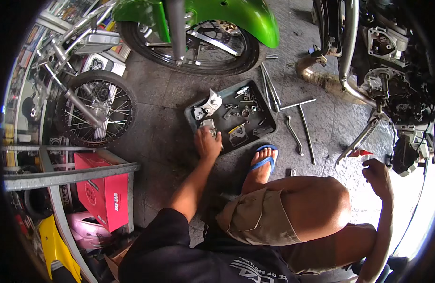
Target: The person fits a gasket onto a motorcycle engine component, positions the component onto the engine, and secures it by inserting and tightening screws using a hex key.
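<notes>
My left hand (pixel 208 143) reaches over the near left corner of a black tray (pixel 249 145), its fingers curled around a small silver metal part (pixel 209 124). Just beyond that part, a white-and-black bracket-like piece (pixel 209 104) rests in the tray. Bolts, rings and a flat gasket (pixel 237 135) lie to its right, beside a small yellow-handled tool (pixel 236 129). Out to the right, my right hand (pixel 379 178) is closed with its fingers bent, close to a red cone-shaped tip (pixel 360 153). Whatever its fingers may hold is hidden.
A motorbike wheel (pixel 198 69) under a green fender stands beyond the tray. Long-handled wrenches (pixel 294 135) lie right of it. An opened engine (pixel 385 89) and exhaust pipe (pixel 347 52) occupy the right. At left are a spoked wheel (pixel 125 111), metal rack (pixel 71 175) and red box (pixel 116 200).
</notes>
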`<state>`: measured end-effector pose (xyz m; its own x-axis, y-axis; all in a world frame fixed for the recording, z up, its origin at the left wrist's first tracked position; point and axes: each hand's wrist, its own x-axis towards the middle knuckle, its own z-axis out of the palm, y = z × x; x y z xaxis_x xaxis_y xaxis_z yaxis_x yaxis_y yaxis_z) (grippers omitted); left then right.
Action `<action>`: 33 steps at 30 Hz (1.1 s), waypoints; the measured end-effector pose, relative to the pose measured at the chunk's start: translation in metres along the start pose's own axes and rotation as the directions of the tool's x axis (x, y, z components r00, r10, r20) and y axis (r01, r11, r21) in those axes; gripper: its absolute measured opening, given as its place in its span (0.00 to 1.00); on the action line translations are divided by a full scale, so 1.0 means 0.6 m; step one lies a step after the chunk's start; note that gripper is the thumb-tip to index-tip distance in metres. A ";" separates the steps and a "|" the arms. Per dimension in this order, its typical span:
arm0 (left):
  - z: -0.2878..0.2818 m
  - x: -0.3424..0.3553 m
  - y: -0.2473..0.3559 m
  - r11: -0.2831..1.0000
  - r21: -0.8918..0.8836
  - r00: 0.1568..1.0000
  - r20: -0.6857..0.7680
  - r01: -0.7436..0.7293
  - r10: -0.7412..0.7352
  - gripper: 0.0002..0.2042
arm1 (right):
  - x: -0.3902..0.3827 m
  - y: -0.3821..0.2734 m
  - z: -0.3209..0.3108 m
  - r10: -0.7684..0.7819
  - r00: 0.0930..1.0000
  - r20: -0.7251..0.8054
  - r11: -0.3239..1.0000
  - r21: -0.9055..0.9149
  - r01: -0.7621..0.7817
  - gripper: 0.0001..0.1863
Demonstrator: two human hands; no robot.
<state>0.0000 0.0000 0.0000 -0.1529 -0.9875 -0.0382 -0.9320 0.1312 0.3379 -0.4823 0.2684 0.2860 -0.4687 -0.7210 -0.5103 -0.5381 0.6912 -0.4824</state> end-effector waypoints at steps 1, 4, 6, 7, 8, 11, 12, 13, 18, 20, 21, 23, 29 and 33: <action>-0.021 -0.003 0.010 0.994 0.094 0.997 -0.058 0.050 -0.045 0.42 | -0.007 -0.005 0.001 -0.033 0.999 -0.006 0.999 -0.018 0.033 0.15; -0.032 0.043 0.034 0.971 0.219 0.989 -0.131 0.100 -0.072 0.38 | 0.007 -0.023 -0.002 -0.068 0.997 -0.021 0.996 -0.056 0.066 0.14; -0.042 0.050 0.053 0.950 0.285 0.992 -0.049 0.126 -0.117 0.36 | 0.013 -0.013 -0.004 -0.115 0.993 0.019 0.992 -0.046 0.116 0.14; -0.034 0.066 0.073 0.961 0.255 0.993 0.012 0.112 -0.118 0.36 | 0.023 0.003 -0.010 -0.168 0.985 -0.022 0.985 -0.046 0.167 0.14; -0.021 0.075 0.041 0.938 0.309 0.987 -0.082 0.158 -0.139 0.37 | 0.050 0.027 0.011 -0.313 0.948 -0.060 0.949 -0.046 0.310 0.15; -0.027 0.073 -0.003 0.924 0.330 0.973 0.056 0.192 -0.222 0.43 | 0.059 -0.002 0.033 -0.246 0.969 0.031 0.956 -0.158 0.248 0.14; -0.023 0.073 -0.023 0.931 0.320 0.982 -0.001 0.177 -0.186 0.43 | 0.057 -0.023 0.031 -0.300 0.954 0.012 0.941 -0.158 0.298 0.14; -0.013 0.071 -0.031 0.936 0.309 0.985 -0.062 0.170 -0.159 0.42 | 0.053 -0.032 0.023 -0.359 0.933 0.000 0.921 -0.164 0.354 0.14; 0.020 0.088 -0.019 0.947 0.287 0.988 -0.001 0.146 -0.153 0.42 | 0.035 0.006 0.004 -0.369 0.927 -0.061 0.916 -0.190 0.352 0.11; 0.021 0.093 -0.011 0.957 0.259 0.991 -0.014 0.133 -0.134 0.42 | 0.028 0.029 0.002 -0.408 0.908 -0.099 0.902 -0.198 0.384 0.11; 0.024 0.088 0.000 0.976 0.140 0.986 -0.031 0.165 -0.162 0.40 | 0.026 0.039 0.003 -0.413 0.904 -0.110 0.900 -0.198 0.388 0.11; 0.021 0.082 0.011 0.970 -0.107 0.973 -0.057 0.218 -0.225 0.36 | 0.022 0.055 0.005 -0.437 0.894 -0.101 0.890 -0.195 0.413 0.11; -0.019 0.034 0.091 -0.329 -0.760 0.801 0.598 0.560 -0.020 0.25 | -0.007 0.006 0.004 -0.227 0.973 -0.030 0.965 -0.139 0.221 0.16; -0.091 0.011 0.275 -0.484 -0.582 0.751 0.416 0.653 0.514 0.31 | -0.051 -0.007 -0.030 -0.226 0.972 -0.061 0.973 -0.051 0.223 0.15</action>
<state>-0.1367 0.0104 0.1071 -0.7301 -0.6376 -0.2459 0.5424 -0.7595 0.3591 -0.4786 0.2868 0.3165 -0.3764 -0.8603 -0.3439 -0.6641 0.5093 -0.5473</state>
